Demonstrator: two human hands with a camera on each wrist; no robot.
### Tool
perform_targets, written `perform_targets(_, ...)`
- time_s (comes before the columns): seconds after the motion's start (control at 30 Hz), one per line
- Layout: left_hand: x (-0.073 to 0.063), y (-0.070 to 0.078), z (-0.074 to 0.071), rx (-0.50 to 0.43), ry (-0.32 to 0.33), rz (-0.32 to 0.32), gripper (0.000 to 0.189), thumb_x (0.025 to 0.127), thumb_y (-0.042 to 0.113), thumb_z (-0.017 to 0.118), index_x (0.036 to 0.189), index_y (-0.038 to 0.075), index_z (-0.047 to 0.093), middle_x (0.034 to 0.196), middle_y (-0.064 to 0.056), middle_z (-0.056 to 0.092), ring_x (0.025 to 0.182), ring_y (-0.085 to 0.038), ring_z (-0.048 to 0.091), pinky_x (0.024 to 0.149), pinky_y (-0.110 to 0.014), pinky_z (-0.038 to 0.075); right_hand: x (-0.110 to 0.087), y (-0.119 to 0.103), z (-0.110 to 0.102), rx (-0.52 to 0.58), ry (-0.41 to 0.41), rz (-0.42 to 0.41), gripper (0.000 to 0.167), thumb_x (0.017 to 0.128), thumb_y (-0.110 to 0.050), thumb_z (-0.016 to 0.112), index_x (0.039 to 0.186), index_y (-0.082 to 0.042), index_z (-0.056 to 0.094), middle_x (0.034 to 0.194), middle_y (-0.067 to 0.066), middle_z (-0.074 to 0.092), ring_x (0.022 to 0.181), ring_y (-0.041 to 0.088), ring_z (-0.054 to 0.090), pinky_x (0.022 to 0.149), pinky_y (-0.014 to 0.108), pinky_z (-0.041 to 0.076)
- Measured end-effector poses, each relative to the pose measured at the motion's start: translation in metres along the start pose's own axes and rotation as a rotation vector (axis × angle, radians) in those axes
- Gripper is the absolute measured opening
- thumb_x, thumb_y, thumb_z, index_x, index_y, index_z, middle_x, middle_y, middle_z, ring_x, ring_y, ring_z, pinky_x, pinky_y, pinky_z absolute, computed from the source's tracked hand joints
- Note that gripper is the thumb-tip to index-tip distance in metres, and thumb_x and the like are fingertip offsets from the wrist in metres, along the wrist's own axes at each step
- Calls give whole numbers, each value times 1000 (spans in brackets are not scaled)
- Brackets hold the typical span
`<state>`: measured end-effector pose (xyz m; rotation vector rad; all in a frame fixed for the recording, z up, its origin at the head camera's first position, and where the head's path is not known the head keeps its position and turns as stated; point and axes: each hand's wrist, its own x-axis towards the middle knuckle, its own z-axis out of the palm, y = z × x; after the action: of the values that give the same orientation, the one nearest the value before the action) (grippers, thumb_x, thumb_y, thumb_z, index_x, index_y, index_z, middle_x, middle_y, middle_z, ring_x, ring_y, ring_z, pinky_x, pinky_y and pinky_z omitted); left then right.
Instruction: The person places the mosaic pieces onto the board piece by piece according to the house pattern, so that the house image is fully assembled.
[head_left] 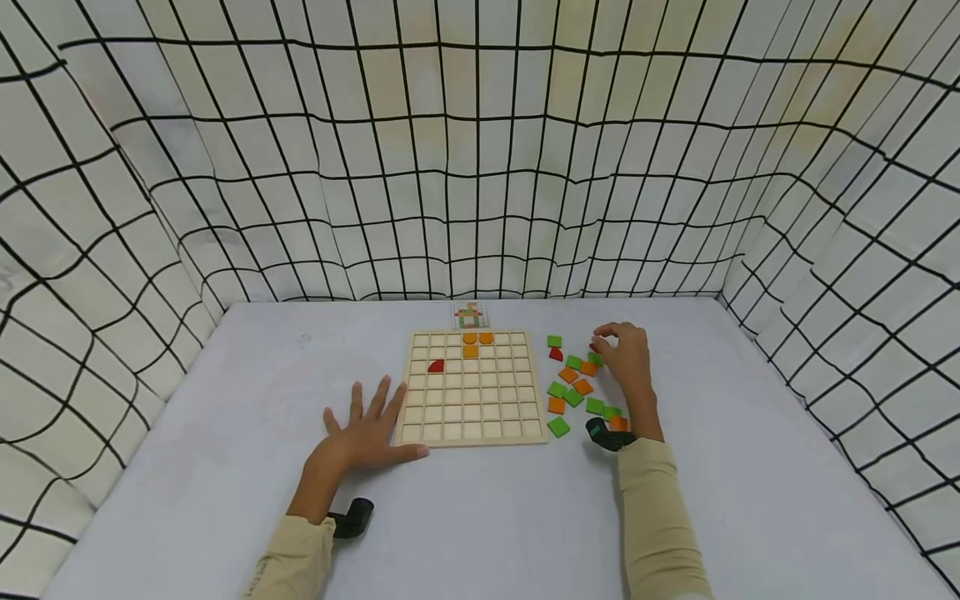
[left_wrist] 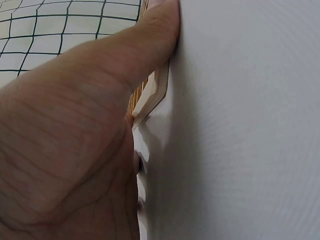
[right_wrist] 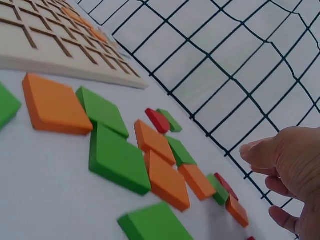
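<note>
A wooden grid board (head_left: 450,411) lies on the table. My left hand (head_left: 367,437) rests at its lower left corner with fingers spread, thumb along the front edge, fingertips at the left edge. On the board are two orange round pieces (head_left: 487,338), an orange square (head_left: 470,352) and a red quarter-round piece (head_left: 436,367). My right hand (head_left: 628,354) is over the far end of the loose pieces, thumb and fingers bent. A red piece (right_wrist: 226,186) lies below its fingertips in the right wrist view, and no piece shows between the fingers there.
Several loose green squares (head_left: 573,397) and orange squares (head_left: 556,406) lie right of the board, with another red piece (head_left: 556,355) among them. A small pattern card (head_left: 471,314) is behind the board. White walls with black netting (head_left: 480,200) surround the table.
</note>
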<state>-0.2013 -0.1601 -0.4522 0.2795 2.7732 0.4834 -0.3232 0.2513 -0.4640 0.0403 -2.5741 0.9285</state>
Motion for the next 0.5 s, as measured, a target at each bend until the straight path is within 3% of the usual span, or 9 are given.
perform_targets(0.3, 0, 1, -2, -7, -3, -1, 113, 78, 72, 62, 158, 12, 9, 164, -18, -6, 145, -54, -17, 99, -83, -8, -9, 11, -3, -11, -99, 31, 16, 92, -11, 68, 101, 1, 74, 107, 22, 68, 109, 38, 55, 100, 51, 41)
perform_targets(0.5, 2, 0, -1, -3, -10, 3, 113, 79, 73, 61, 158, 13, 7, 164, -18, -8, 144, -53, -18, 98, -83, -9, -11, 17, -2, -66, -187, 46, 20, 92, -19, 68, 106, -4, 74, 118, 20, 65, 113, 38, 50, 96, 55, 41)
